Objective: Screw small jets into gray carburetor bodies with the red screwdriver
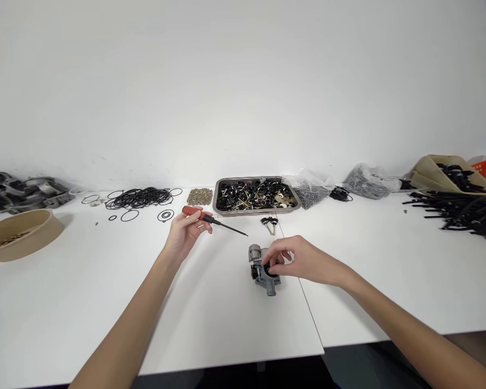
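Observation:
My left hand (pixel 186 231) is wrapped round the red handle of a screwdriver (pixel 218 222). Its dark shaft points right and slightly down, the tip in the air. On the white table stands a grey metal carburetor (pixel 271 289), a round black part on its left side. My right hand (pixel 288 256) reaches over it from the right, thumb and fingers pinched together at its round opening. What those fingertips hold, if anything, is hidden in the dark bore. Just behind the carburetor lie two small black parts with thin metal stems (pixel 270 223).
A metal tray (pixel 257 212) of small black and brass parts stands by the wall. Left of it are brass pieces (pixel 200 196), black O-rings (pixel 140 198) and a beige bowl (pixel 36 235). To the right lie plastic bags (pixel 370 182) and black hoses (pixel 457 208). A seam crosses the table.

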Action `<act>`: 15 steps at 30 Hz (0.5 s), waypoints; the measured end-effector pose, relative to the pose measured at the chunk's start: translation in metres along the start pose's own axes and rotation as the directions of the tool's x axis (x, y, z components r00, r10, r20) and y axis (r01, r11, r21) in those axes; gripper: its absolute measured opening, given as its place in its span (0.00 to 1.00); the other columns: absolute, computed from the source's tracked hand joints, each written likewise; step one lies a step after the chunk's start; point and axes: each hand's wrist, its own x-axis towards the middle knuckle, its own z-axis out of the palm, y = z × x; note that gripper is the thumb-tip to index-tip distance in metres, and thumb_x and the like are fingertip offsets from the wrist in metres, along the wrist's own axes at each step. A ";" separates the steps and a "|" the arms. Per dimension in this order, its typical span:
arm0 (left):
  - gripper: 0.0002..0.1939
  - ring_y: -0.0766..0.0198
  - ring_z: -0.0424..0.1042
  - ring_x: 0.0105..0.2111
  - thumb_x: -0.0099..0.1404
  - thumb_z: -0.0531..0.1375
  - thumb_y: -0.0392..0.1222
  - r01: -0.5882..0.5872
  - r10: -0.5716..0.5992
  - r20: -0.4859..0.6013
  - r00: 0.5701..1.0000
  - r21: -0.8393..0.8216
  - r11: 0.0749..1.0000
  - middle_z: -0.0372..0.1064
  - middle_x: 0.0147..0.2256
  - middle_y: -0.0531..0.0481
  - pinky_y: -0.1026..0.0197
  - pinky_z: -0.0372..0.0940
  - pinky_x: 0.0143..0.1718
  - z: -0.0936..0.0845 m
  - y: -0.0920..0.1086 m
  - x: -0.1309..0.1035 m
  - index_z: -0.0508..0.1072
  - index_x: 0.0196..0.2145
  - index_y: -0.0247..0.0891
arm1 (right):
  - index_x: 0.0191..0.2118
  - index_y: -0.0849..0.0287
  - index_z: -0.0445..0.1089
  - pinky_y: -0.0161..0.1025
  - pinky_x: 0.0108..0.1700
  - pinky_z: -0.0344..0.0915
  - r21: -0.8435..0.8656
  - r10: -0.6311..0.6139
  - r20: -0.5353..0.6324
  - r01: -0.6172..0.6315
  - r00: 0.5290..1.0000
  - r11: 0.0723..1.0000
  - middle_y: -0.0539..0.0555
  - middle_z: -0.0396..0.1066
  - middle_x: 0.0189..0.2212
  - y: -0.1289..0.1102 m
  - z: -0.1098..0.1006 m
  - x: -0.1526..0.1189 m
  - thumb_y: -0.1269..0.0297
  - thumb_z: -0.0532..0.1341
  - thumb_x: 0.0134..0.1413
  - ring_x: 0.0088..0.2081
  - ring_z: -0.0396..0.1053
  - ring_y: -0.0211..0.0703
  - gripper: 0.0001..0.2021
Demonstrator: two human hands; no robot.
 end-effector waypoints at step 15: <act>0.09 0.59 0.72 0.24 0.55 0.65 0.35 0.006 -0.007 -0.009 1.000 -0.010 1.000 0.75 0.33 0.39 0.56 0.67 0.28 0.002 0.000 0.000 0.71 0.35 0.31 | 0.45 0.56 0.75 0.32 0.28 0.57 0.118 0.032 0.146 -0.049 0.989 0.992 0.51 0.68 0.34 0.006 -0.011 0.024 0.67 0.67 0.47 0.27 0.58 0.33 0.16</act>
